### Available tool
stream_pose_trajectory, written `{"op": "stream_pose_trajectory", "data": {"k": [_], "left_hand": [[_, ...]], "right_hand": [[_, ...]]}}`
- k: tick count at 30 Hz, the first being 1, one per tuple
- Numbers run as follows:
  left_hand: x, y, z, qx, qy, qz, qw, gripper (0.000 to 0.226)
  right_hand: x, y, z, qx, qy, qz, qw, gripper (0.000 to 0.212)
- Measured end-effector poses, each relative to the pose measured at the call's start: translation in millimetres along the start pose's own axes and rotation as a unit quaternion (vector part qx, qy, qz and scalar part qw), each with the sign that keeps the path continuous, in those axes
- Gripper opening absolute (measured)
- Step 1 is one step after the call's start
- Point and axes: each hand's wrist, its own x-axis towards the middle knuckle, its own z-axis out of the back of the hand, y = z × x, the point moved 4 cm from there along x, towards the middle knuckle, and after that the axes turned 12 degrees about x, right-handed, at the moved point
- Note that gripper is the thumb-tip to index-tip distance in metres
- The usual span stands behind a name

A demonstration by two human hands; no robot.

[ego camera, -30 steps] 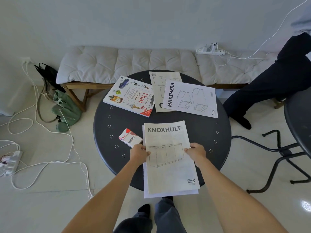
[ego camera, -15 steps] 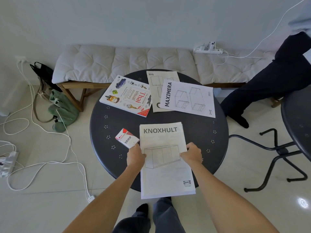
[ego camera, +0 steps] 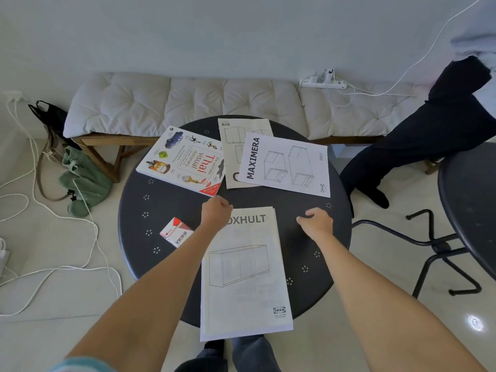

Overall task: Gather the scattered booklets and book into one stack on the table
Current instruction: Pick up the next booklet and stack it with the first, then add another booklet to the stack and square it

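The KNOXHULT booklet (ego camera: 244, 275) lies flat on the round dark table (ego camera: 166, 205), its near end hanging over the front edge, with more pages under it. At the back lie the Thai visual dictionary book (ego camera: 185, 163), the MAXIMERA booklet (ego camera: 287, 165) and, partly under it, another pale booklet (ego camera: 232, 146). My left hand (ego camera: 216, 213) hovers over the KNOXHULT booklet's top left corner, just short of the book, fingers curled and holding nothing. My right hand (ego camera: 316, 221) is to the right of the booklet above bare table, fingers loosely curled, holding nothing.
A small red and white VESS box (ego camera: 175, 232) sits left of the booklet. A cushioned bench (ego camera: 188, 103) stands behind the table. A second person's dark-trousered leg (ego camera: 418, 140) and another dark table (ego camera: 472, 210) are at the right. Cables and a green bag (ego camera: 80, 178) lie on the floor left.
Both hands have let go of the KNOXHULT booklet's sides and moved forward and apart. The booklet stays flat on the table.
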Motion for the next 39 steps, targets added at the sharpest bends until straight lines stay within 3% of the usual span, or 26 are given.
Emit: {"op": "stream_pose_trajectory", "data": {"k": [5, 10, 14, 21, 24, 27, 31, 35, 39], "left_hand": [[39.3, -38.5, 4.5, 0.015, -0.028, 0.003, 1.0, 0.031], [77.9, -63.4, -2.0, 0.056, -0.035, -0.001, 0.998, 0.033], [100.3, -66.5, -15.6, 0.074, -0.007, 0.023, 0.997, 0.037], [115.6, -68.8, -29.9, 0.054, -0.017, 0.065, 0.996, 0.042], [117.8, -64.7, -33.5, -0.018, 0.0, 0.11, 0.994, 0.038], [119.7, -60.0, -33.5, -0.146, 0.009, 0.141, 0.979, 0.019], [108.9, -58.5, -29.9, -0.412, 0.022, 0.2, 0.889, 0.011], [94.8, -60.2, -22.1, -0.509, -0.004, 0.215, 0.833, 0.03], [83.4, -62.0, -12.6, -0.52, -0.011, 0.203, 0.829, 0.024]], "right_hand": [[47.2, 8.7, 27.5, 0.042, -0.024, -0.029, 0.998, 0.051], [89.2, 11.4, 42.0, 0.043, -0.03, -0.039, 0.998, 0.036], [115.1, 8.9, 44.4, 0.047, -0.036, -0.064, 0.996, 0.049], [139.0, 10.6, 35.5, 0.057, -0.038, -0.061, 0.996, 0.015], [143.7, 5.6, 35.6, 0.086, -0.049, -0.086, 0.991, 0.023], [141.7, 0.7, 39.3, 0.101, -0.056, -0.114, 0.987, 0.031], [131.6, -2.5, 36.8, 0.17, -0.036, -0.174, 0.969, 0.023], [105.8, 1.9, 23.1, 0.301, 0.063, -0.197, 0.931, 0.008], [63.0, 5.0, -2.2, 0.348, 0.176, -0.184, 0.902, 0.011]]}}
